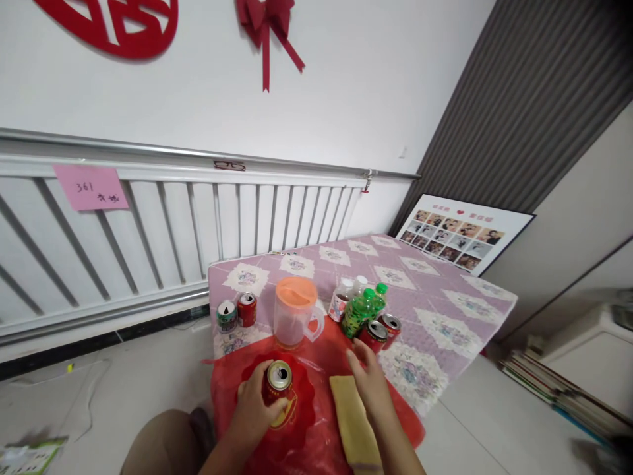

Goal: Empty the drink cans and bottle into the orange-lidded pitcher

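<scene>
My left hand (257, 406) is wrapped round a red and gold can (279, 377) whose top opening shows. The can is over a red scalloped tray (307, 412) on a red plastic sheet (324, 353). Above a folded yellow cloth (352, 419), my right hand (368, 376) has its fingers apart and holds nothing. Just beyond its fingertips stand two red cans (374, 335) (390, 328). Behind the tray is a clear pitcher (289, 323) with an orange lid.
Green-capped bottles (359, 313) and white-capped bottles (339, 303) stand right of the pitcher. A green can (227, 317) and a red can (246, 310) are at the table's left edge. A white radiator (173, 224) runs behind; a photo board (455, 231) leans at the back right.
</scene>
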Tool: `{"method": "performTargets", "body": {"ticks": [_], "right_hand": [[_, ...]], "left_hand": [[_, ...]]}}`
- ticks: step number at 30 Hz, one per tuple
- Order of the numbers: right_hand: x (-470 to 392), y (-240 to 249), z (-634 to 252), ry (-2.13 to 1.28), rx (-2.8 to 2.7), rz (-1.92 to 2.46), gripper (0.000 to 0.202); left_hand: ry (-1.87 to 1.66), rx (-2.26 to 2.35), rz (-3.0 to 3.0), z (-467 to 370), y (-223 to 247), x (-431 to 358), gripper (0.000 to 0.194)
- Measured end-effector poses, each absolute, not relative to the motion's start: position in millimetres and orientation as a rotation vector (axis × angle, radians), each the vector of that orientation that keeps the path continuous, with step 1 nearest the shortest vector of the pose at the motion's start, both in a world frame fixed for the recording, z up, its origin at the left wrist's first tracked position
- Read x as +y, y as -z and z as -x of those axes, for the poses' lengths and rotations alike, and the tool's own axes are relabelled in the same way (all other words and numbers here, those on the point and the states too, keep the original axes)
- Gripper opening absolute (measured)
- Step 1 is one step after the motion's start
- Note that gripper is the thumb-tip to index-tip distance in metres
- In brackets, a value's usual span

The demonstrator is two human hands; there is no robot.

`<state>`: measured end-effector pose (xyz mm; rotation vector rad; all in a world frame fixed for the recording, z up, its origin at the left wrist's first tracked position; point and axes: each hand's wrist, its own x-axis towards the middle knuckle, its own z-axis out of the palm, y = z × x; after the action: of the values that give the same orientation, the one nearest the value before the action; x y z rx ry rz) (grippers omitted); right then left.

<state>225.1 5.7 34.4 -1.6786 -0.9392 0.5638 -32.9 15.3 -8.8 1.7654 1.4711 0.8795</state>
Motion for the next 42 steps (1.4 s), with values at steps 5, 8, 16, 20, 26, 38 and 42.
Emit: {"method": "performTargets", "body": {"ticks": [5,8,16,20,26,38,42], "right_hand": [[-57,9,-259,-0.383,-1.021,2.044,0.081],[-75,26,-257,-0.499,-1.037,2.157,0.081],[-81,20,-239,-0.462,-1.212,2.204,0.060],[-82,15,-236,-0.496,-1.171,2.215,0.060],[-89,-1,-233,-0.528,-1.079,2.186,0.063],[-86,-37,-195,-0.778,-1.026,1.734,0.050],[-68,-42,-172,-0.724,-1.117,1.649,0.048]], "left_hand": [[-0.942,1.450,-1.752,34,9,14,0.061],[-0.995,1.427,-1.758,35,12,13,0.059],[-1.045,1.349,-1.741,35,12,12,0.058],[-1.040,1.329,-1.752,36,10,12,0.058],[-1.011,1.340,-1.757,36,12,12,0.058],[-1.027,1.327,-1.739,36,14,13,0.058],[-1.032,1.329,-1.743,36,14,14,0.059]]}}
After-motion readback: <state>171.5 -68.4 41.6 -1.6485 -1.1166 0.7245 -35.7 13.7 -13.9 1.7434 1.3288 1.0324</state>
